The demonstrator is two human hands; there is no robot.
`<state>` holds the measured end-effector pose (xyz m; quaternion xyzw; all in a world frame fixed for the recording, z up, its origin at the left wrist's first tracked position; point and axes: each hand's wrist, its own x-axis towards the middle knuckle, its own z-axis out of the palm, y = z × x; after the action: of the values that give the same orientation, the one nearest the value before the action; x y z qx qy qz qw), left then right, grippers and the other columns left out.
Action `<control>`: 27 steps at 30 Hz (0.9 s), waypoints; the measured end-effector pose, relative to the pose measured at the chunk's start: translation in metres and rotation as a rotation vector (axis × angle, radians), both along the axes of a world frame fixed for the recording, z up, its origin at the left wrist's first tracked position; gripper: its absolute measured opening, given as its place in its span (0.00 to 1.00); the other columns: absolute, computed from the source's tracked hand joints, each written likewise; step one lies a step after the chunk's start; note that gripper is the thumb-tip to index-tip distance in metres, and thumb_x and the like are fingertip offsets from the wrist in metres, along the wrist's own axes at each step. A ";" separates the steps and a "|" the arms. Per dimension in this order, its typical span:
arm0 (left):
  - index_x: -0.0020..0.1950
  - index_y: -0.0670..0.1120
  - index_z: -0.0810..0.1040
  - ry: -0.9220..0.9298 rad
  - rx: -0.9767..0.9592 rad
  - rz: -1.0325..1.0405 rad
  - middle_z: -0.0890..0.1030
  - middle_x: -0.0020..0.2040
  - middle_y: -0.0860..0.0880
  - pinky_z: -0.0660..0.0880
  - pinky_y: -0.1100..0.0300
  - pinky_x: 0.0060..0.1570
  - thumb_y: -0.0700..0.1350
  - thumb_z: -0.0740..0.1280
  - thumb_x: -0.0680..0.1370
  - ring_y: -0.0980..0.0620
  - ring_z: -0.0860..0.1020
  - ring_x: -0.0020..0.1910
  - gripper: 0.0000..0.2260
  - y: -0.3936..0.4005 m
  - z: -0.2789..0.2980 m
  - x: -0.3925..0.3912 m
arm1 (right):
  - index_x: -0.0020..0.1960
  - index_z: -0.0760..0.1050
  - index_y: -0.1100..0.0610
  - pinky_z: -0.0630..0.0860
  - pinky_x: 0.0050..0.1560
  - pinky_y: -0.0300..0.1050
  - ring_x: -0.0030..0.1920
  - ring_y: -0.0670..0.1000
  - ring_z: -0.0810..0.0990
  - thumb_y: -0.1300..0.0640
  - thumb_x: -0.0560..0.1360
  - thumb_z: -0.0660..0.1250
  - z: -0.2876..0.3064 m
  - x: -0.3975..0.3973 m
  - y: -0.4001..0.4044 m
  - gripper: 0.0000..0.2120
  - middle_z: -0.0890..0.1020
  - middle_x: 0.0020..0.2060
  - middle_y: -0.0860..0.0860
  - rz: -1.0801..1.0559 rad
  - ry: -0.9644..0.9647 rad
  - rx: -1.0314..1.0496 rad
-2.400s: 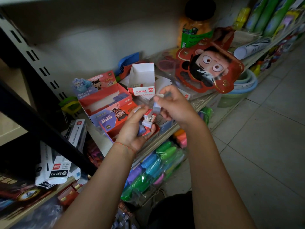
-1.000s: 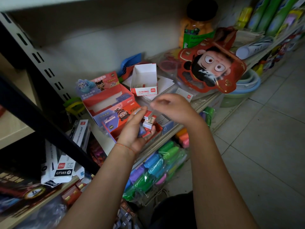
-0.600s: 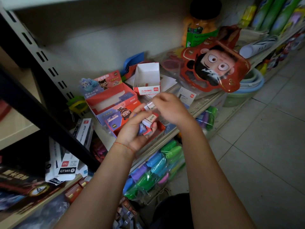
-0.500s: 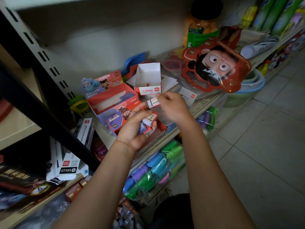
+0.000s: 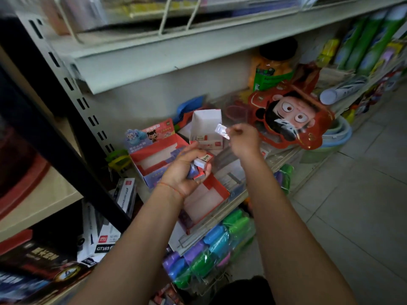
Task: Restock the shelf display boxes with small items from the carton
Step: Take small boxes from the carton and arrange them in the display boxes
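A clear wrapper (image 5: 222, 131) had been stripped from an eraser and was pinched in the right hand (image 5: 243, 140), lifted away. The erasers (image 5: 199, 167) stayed gripped in the left hand (image 5: 187, 170), above the red display box (image 5: 211, 195), ready for placing.

Small white-and-red boxed items (image 5: 199, 167) stacked above open, near-empty red display box (image 5: 207, 201)

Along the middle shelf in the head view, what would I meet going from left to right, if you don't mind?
Red cartoon-printed display box → open white carton → clear plastic wrapper pinched by the right hand → red cartoon-face bag → white rolled tube.
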<state>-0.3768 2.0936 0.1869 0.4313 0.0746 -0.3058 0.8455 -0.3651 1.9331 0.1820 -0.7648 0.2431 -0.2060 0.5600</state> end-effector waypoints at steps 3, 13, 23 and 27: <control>0.46 0.48 0.77 0.045 -0.001 -0.027 0.81 0.31 0.47 0.75 0.64 0.25 0.31 0.61 0.78 0.52 0.79 0.26 0.13 -0.009 0.008 0.000 | 0.45 0.82 0.58 0.79 0.53 0.60 0.46 0.60 0.83 0.63 0.75 0.64 0.005 0.047 -0.012 0.07 0.84 0.42 0.58 0.065 0.083 -0.248; 0.44 0.43 0.78 0.140 0.067 -0.087 0.80 0.41 0.45 0.77 0.64 0.30 0.34 0.65 0.77 0.52 0.77 0.38 0.06 -0.022 0.007 0.009 | 0.59 0.79 0.62 0.78 0.55 0.49 0.58 0.59 0.80 0.62 0.75 0.64 0.023 0.061 0.000 0.13 0.81 0.57 0.60 0.280 0.439 -0.928; 0.42 0.41 0.76 0.191 0.031 -0.110 0.77 0.41 0.44 0.78 0.64 0.29 0.35 0.66 0.76 0.52 0.76 0.36 0.04 -0.023 0.002 0.016 | 0.67 0.73 0.60 0.76 0.61 0.51 0.65 0.58 0.75 0.59 0.77 0.66 0.031 0.075 0.002 0.19 0.76 0.66 0.57 0.328 0.673 -1.146; 0.42 0.41 0.77 0.194 0.016 -0.126 0.77 0.40 0.44 0.78 0.64 0.30 0.35 0.66 0.76 0.51 0.76 0.38 0.04 -0.025 0.001 0.013 | 0.66 0.74 0.59 0.76 0.60 0.49 0.64 0.57 0.76 0.58 0.76 0.65 0.024 0.075 -0.001 0.18 0.74 0.66 0.58 0.381 0.632 -1.154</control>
<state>-0.3635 2.0685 0.1882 0.4102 0.1310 -0.3980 0.8101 -0.2902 1.9319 0.2063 -0.9936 0.1076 0.0327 -0.0084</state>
